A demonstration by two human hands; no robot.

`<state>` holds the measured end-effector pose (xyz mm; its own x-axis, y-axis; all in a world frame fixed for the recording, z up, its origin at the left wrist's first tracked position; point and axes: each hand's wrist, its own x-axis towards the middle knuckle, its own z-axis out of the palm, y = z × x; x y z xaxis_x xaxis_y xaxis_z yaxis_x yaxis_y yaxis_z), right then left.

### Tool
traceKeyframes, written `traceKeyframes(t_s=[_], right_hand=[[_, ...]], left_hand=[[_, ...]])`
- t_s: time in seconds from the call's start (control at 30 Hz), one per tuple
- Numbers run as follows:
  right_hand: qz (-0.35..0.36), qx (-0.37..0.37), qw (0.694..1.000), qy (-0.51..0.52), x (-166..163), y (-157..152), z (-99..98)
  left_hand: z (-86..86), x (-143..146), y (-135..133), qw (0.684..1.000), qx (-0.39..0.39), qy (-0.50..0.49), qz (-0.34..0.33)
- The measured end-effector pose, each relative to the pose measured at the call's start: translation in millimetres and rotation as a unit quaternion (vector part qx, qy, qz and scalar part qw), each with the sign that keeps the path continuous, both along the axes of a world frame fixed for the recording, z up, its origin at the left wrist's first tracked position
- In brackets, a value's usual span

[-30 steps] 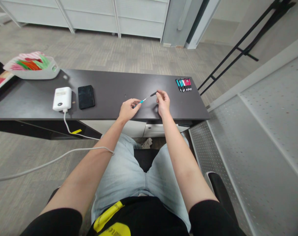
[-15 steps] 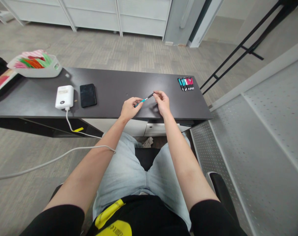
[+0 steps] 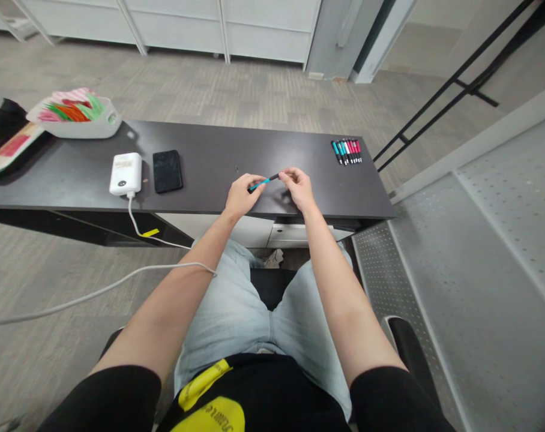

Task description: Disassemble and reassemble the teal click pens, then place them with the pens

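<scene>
Both hands hold one pen over the dark desk point(image 3: 209, 162). My left hand point(image 3: 240, 195) pinches the teal barrel of the pen point(image 3: 260, 184). My right hand point(image 3: 298, 187) pinches the pen's black end point(image 3: 274, 177). The two parts now meet with almost no gap between my hands. A row of several teal, pink and black pens point(image 3: 347, 150) lies at the desk's far right corner, away from both hands.
A white power bank point(image 3: 125, 173) with a cable point(image 3: 96, 288) and a black phone point(image 3: 167, 170) lie left of my hands. A white basket point(image 3: 77, 114) with coloured pieces stands at the far left. A perforated grey panel point(image 3: 470, 270) runs along the right.
My hands have come closer together, sliding the black end onto the teal barrel so the thin inner part no longer shows. The view has shifted slightly.
</scene>
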<state>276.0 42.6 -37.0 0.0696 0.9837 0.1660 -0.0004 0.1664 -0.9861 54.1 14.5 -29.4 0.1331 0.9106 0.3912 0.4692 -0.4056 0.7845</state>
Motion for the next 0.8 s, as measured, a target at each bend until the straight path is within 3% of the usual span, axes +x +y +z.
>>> traceKeyframes(t_s=[0.3, 0.8], right_hand=[[0.009, 0.008, 0.998, -0.054, -0.2, -1.2, 0.2], [0.025, -0.011, 0.999, -0.047, -1.0, -4.3, 6.0]], left_hand=[[4.3, -1.3, 1.5, 0.999, -0.007, 0.035, 0.006], [-5.9, 1.9, 7.4, 0.999, -0.008, 0.031, 0.024]])
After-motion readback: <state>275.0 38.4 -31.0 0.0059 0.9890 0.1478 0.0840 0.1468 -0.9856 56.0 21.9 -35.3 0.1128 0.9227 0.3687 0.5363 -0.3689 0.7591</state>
